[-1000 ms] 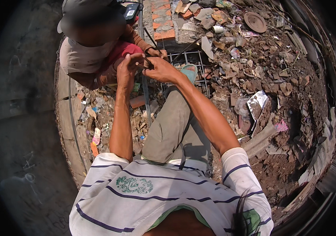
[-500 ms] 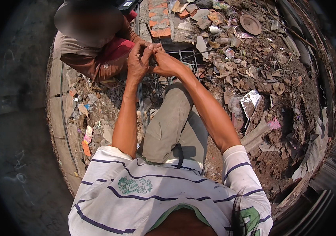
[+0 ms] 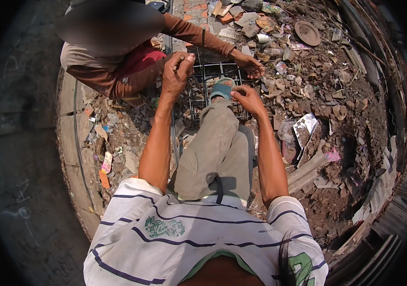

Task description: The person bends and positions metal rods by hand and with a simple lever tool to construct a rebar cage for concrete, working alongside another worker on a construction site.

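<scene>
My left hand (image 3: 177, 75) is raised left of the steel rebar cage (image 3: 234, 71), its fingers closed. A small brownish end pokes out between them; I cannot make out what it belongs to. My right hand (image 3: 250, 101) is low at the cage's right side, beside my foot in a blue-green sandal (image 3: 221, 89). Its thumb and fingers are curled together near the sandal; whatever they grip, if anything, is too small to name. A dark upright bar (image 3: 203, 45) stands between my left hand and a co-worker's hand (image 3: 250, 66), which stretches over the cage's far right corner.
The co-worker (image 3: 113, 62) crouches at the left. Brick and mortar (image 3: 195, 10) lie at the back. Broken rubble (image 3: 303, 90) covers the right, with a round brown lid (image 3: 307, 33) and a white scrap (image 3: 304, 125). Long steel bars (image 3: 172, 128) run along the left of my leg.
My hands, together before, have parted: the right one has come down and right toward my foot. My left hand has stayed nearly in place. The co-worker's arm now reaches right across the cage.
</scene>
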`<control>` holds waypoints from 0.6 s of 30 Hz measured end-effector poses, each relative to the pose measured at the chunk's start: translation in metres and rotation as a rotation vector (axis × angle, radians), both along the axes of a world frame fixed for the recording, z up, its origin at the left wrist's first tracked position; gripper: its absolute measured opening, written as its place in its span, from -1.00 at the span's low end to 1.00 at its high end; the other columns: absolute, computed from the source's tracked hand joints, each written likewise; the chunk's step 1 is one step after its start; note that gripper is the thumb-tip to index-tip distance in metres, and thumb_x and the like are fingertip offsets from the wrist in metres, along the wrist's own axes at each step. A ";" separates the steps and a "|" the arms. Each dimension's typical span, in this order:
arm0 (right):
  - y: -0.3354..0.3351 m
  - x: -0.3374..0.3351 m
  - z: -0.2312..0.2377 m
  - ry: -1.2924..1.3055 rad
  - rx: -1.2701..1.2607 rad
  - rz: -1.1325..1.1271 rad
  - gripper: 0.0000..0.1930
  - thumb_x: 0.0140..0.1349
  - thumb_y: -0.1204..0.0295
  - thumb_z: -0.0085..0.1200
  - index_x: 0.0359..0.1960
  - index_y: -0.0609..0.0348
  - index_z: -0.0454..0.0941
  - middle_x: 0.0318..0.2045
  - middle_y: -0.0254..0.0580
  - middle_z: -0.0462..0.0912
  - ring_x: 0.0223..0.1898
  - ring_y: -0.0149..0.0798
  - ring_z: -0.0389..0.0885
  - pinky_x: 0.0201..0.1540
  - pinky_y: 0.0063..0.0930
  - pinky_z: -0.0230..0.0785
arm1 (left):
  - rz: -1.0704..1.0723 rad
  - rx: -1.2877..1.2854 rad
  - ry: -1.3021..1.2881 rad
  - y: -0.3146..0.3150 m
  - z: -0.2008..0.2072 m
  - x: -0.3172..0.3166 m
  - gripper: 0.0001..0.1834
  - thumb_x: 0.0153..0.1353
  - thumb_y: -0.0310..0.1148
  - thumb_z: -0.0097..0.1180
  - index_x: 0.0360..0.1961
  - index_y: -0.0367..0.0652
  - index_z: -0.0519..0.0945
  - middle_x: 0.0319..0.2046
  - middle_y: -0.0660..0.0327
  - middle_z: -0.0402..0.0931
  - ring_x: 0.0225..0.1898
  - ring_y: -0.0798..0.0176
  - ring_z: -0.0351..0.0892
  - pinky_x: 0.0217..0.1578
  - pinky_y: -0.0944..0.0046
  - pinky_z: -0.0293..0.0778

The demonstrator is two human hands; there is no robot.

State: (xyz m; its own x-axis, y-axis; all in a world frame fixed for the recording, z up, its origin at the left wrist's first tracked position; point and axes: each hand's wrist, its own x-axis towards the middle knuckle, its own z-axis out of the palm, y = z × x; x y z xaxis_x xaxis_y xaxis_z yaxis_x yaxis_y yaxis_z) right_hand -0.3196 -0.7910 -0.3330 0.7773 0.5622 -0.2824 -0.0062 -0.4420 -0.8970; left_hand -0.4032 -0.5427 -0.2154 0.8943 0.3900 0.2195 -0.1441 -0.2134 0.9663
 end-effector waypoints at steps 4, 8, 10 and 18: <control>-0.006 0.001 -0.023 0.031 0.091 -0.008 -0.60 0.17 0.19 0.17 -0.15 0.32 0.62 -0.15 0.01 0.66 -0.14 -0.16 0.62 -0.06 -0.33 0.41 | -0.032 -0.014 0.006 -0.001 -0.001 0.004 -0.62 0.35 -0.22 -0.02 -0.18 -0.40 0.62 -0.65 0.37 0.26 -0.55 0.51 0.28 -0.30 0.44 0.40; -0.003 -0.003 -0.026 0.096 0.088 -0.096 -0.61 0.16 0.20 0.19 -0.15 0.30 0.62 -0.27 -0.05 0.68 -0.25 -0.21 0.64 -0.14 -0.35 0.43 | 0.005 -0.054 0.062 -0.009 0.000 0.007 -0.58 0.36 -0.17 -0.01 -0.13 -0.40 0.62 -0.64 0.38 0.26 -0.56 0.52 0.23 -0.36 0.47 0.33; -0.002 -0.004 -0.024 0.109 0.100 -0.122 -0.62 0.15 0.21 0.19 -0.15 0.30 0.63 -0.31 -0.07 0.69 -0.28 -0.23 0.64 -0.17 -0.36 0.44 | 0.034 0.114 0.017 -0.013 0.000 0.013 -0.56 0.37 -0.14 -0.01 -0.13 -0.39 0.63 -0.62 0.36 0.31 -0.55 0.52 0.27 -0.41 0.48 0.27; -0.017 -0.003 -0.014 0.050 0.124 -0.161 -0.65 0.16 0.26 0.17 -0.16 0.31 0.62 -0.35 -0.07 0.69 -0.30 -0.25 0.64 -0.19 -0.39 0.43 | 0.085 0.086 -0.017 -0.018 0.004 0.014 -0.53 0.37 -0.14 -0.05 -0.34 -0.42 0.65 -0.48 0.21 0.56 -0.36 0.42 0.58 -0.48 0.48 0.20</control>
State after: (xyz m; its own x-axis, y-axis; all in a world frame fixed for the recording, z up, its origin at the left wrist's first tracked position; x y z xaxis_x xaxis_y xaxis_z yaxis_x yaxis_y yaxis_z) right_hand -0.3230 -0.8083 -0.3467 0.8467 0.4647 -0.2591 -0.1134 -0.3182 -0.9412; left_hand -0.3897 -0.5611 -0.2116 0.8549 0.4430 0.2701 -0.1382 -0.3073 0.9415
